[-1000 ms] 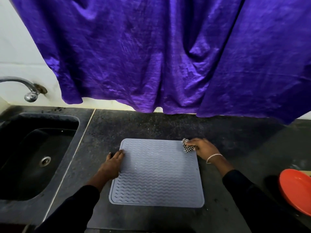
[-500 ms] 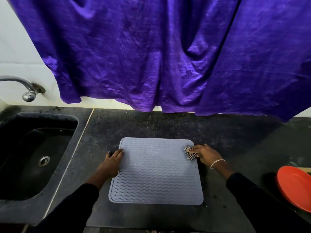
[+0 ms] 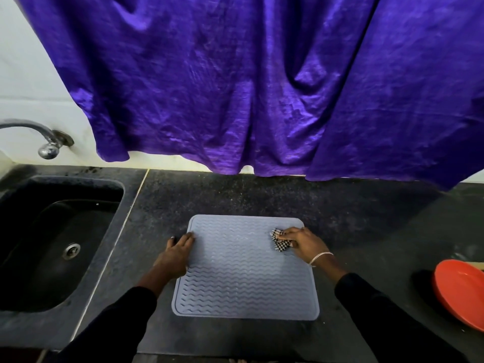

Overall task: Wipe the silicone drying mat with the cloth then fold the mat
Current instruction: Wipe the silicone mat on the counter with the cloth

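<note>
Dark counter point(image 3: 262, 195); left hand point(image 3: 175, 254) presses mat point(image 3: 241, 279), right hand point(image 3: 303, 244) grips cloth point(image 3: 280, 243)

Setting: domestic kitchen. Evidence: dark speckled stone worktop point(image 3: 262, 195) with a black sink point(image 3: 78, 180) sunk into its left end, and a round metal drain point(image 3: 71, 250) in the basin floor. Chrome tap point(image 3: 47, 142) fixed to the white wall point(image 3: 31, 74) above the sink. Purple curtain point(image 3: 235, 87) hangs across the wall, its hem just above the worktop's back edge. Grey wave-ribbed drying mat point(image 3: 243, 284) lies flat on the worktop. Orange plate point(image 3: 458, 292) at the right edge, partly cut off.
</note>
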Demonstrator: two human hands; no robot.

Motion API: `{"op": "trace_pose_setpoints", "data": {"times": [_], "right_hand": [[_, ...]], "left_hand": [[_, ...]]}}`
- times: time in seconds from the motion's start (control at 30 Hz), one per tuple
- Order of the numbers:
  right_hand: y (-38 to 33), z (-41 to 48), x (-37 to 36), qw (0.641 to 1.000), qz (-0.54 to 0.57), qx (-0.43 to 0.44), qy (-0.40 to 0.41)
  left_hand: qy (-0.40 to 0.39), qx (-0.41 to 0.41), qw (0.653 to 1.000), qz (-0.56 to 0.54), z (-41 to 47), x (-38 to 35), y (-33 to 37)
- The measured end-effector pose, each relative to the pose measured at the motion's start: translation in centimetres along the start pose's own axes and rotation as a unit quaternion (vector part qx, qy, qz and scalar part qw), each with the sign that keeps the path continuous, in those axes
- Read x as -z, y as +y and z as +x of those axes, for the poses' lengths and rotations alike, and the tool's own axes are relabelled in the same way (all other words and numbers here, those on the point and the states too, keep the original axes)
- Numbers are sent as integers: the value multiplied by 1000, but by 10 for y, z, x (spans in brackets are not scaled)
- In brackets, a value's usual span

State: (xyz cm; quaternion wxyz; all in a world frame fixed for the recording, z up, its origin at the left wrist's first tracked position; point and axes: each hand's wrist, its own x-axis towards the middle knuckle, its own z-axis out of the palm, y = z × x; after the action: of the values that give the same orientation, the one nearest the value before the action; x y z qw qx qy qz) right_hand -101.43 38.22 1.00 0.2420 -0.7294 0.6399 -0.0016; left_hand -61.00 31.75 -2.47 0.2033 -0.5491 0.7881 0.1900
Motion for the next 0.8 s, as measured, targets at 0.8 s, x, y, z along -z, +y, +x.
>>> {"op": "trace_pose_setpoints", "data": {"times": [0.8], "right_hand": [[11,-7,6,999,-18,-41,-2]], "left_hand": [[16,-3,1000,-12,0,-1,-4]]}}
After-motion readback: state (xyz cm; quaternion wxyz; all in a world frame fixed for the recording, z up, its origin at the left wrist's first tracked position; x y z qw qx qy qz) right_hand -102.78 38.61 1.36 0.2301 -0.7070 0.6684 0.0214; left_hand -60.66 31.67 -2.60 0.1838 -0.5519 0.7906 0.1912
